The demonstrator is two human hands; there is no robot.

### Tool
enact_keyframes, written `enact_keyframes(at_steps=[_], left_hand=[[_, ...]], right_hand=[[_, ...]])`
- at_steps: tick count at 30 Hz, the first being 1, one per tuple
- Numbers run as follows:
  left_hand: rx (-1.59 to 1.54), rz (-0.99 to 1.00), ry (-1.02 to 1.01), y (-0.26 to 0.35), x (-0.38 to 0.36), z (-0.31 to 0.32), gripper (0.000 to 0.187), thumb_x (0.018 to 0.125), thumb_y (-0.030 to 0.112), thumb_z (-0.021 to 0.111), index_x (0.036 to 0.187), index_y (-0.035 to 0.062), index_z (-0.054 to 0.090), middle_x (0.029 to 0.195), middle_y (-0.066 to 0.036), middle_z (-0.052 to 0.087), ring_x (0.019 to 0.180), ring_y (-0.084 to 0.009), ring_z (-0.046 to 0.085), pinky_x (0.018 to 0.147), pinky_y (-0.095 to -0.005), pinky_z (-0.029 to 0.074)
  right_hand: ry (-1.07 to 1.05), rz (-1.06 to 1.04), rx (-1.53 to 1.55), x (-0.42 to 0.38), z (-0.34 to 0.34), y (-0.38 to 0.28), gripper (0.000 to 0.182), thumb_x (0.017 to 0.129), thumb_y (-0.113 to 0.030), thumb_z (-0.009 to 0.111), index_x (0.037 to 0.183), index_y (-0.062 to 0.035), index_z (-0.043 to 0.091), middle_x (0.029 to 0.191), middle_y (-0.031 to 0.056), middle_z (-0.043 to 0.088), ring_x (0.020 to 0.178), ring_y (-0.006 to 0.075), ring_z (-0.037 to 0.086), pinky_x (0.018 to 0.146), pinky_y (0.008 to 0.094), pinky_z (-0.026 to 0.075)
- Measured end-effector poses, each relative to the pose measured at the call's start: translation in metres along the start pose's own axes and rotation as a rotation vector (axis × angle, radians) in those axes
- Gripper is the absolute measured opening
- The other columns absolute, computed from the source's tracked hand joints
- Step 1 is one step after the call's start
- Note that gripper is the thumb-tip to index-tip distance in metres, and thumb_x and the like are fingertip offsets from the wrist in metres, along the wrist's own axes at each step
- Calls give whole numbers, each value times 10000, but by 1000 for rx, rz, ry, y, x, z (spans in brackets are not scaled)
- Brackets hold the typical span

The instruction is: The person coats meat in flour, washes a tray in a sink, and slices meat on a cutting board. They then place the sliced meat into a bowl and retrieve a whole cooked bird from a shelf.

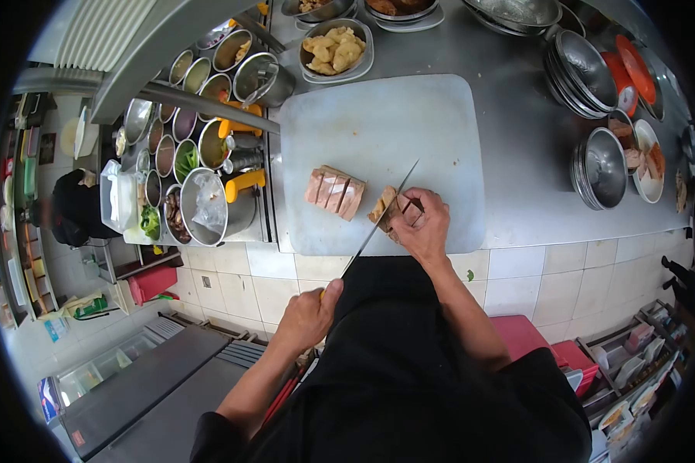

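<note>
A knife slants up and to the right over the front part of a white cutting board. My left hand is closed round its handle, just off the board's front edge. With bent fingers, my right hand grips a piece of meat at the right of the blade. A browned slice lies against the blade's other side. Farther left on the board, a block of meat stands cut into several slices. Small crumbs dot the board.
Several metal containers of ingredients stand at the left beside a metal post. A bowl of pale yellow pieces sits behind the board. Stacked metal bowls and a white dish are at the right. A person in black is far left.
</note>
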State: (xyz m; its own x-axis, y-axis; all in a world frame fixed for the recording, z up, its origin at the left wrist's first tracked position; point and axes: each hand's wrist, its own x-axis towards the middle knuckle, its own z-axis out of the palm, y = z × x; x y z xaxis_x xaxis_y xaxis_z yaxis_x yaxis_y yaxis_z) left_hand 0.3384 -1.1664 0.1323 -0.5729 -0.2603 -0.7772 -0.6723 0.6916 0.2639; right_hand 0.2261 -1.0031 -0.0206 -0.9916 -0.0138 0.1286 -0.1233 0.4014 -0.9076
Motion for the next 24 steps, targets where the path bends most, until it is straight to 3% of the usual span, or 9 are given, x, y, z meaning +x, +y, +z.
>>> enact_keyframes(at_steps=[9, 12, 14, 17, 20, 22, 24], left_hand=[[46, -26, -47, 3, 8, -8, 685, 933, 523, 288, 794, -67, 607, 760, -339, 569, 828, -509, 542, 745, -515, 431], [-33, 150, -21, -4, 59, 26, 679, 932, 519, 296, 784, -70, 600, 750, -343, 561, 808, -516, 536, 740, -509, 434], [-168, 325, 159, -9, 94, 59, 662, 933, 505, 310, 769, -76, 582, 734, -338, 557, 793, -511, 534, 724, -503, 431], [-169, 258, 71, -7, 89, 47, 651, 932, 499, 324, 767, -81, 570, 726, -326, 560, 778, -501, 538, 708, -499, 429], [-155, 239, 121, -8, 67, 31, 608, 931, 478, 358, 768, -67, 572, 731, -316, 562, 757, -494, 534, 680, -481, 431], [-262, 242, 167, -23, 49, 19, 545, 935, 441, 390, 766, -42, 580, 709, -276, 583, 686, -413, 579, 639, -434, 441], [-384, 163, 256, -47, 29, 8, 483, 944, 385, 410, 722, -19, 555, 540, -75, 487, 525, -129, 442, 500, -339, 373]], right_hand=[[-29, -29, -73, -1, 0, -4, 319, 564, -128, 652, 868, -56, 589, 835, 82, 604, 811, 269, 556, 766, 358, 395], [-1, -21, -61, -2, 1, -3, 306, 563, -127, 654, 854, -59, 589, 830, 81, 601, 800, 270, 551, 773, 359, 397], [-2, -1, -61, -1, 1, -3, 302, 569, -135, 660, 853, -66, 584, 830, 73, 603, 812, 272, 548, 771, 373, 389], [-26, 10, -43, -2, -1, -4, 298, 578, -140, 670, 850, -68, 574, 837, 69, 603, 822, 274, 546, 769, 381, 384], [-75, 43, -17, 0, -7, -6, 303, 597, -122, 688, 871, -53, 580, 891, 96, 602, 846, 283, 545, 791, 391, 393], [-16, 34, 164, 6, -27, -4, 301, 637, -109, 701, 906, -39, 586, 939, 128, 593, 882, 300, 539, 819, 408, 400], [109, -110, -52, 31, -71, -2, 319, 652, -102, 702, 941, -38, 582, 968, 138, 586, 910, 312, 532, 833, 410, 401]])
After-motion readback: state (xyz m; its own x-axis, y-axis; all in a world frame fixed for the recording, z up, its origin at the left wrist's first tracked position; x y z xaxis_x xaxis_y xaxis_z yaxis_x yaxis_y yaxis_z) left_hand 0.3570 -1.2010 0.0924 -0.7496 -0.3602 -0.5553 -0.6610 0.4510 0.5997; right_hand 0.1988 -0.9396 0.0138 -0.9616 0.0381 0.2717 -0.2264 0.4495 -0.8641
